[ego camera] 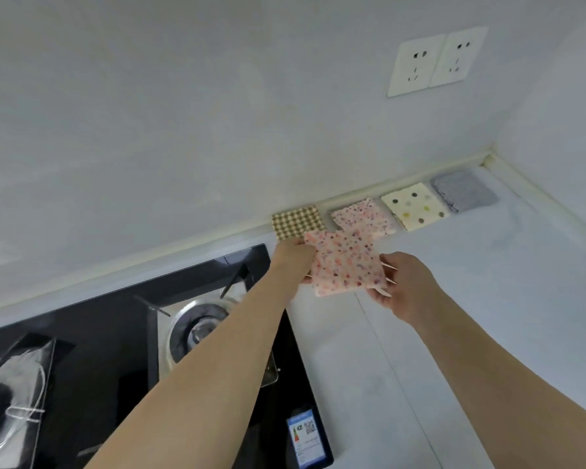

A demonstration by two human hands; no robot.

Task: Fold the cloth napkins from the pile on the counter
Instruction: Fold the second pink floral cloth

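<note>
My left hand (pixel 291 257) pinches the left edge of a folded pink floral napkin (pixel 347 265), fingers curled round it, while my right hand (pixel 403 286) holds its right edge with the fingers spread beneath the cloth (their tips show past the edge). I hold the napkin above the white counter (pixel 471 299), just in front of a row of folded napkins along the wall: a brown checked napkin (pixel 296 221), a second pink floral napkin (pixel 364 216) partly hidden behind the one I hold, a cream dotted napkin (pixel 415 206) and a grey napkin (pixel 466 191) nearest the corner. Left of my arms lies the black gas hob (pixel 115 333), and a double wall socket (pixel 437 60) sits higher up.
</note>
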